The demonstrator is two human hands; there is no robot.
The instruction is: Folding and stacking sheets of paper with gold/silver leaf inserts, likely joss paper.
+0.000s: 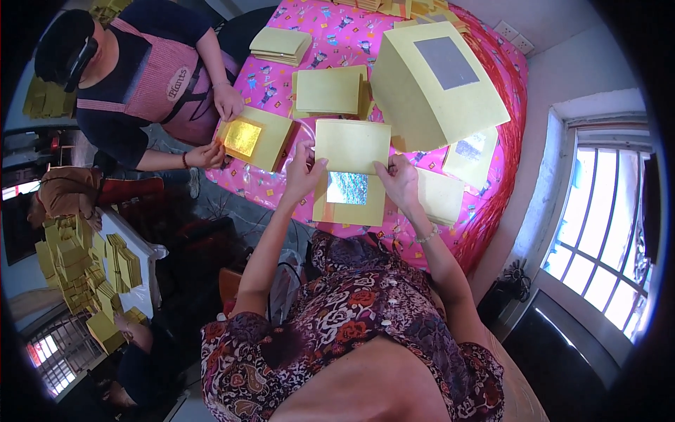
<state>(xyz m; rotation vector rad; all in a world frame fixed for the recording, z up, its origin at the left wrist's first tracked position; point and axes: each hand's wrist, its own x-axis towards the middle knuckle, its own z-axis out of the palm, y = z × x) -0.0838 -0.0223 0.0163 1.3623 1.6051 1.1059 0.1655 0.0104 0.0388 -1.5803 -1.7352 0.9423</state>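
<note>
A plain yellow paper sheet (353, 144) is pinched at its near corners. My left hand (302, 174) has the left one, thumb on top, and my right hand (399, 184) has the right one. Just below its near edge lies another yellow sheet (344, 214) with a shiny silver foil square (356, 188) on it. My right wrist wears a bracelet. Beyond the held sheet sits a stack of yellow paper (327, 91). Beside my right hand is another yellow stack (441, 195), partly covered by that hand.
A pink patterned cloth (242, 184) covers the table. A tall yellow paper block (439, 91) stands at the far right, near red strands (503, 162). At left, a co-worker's hands (218, 130) touch a gold-foiled yellow sheet (242, 137). A barred window (598, 218) is on the right.
</note>
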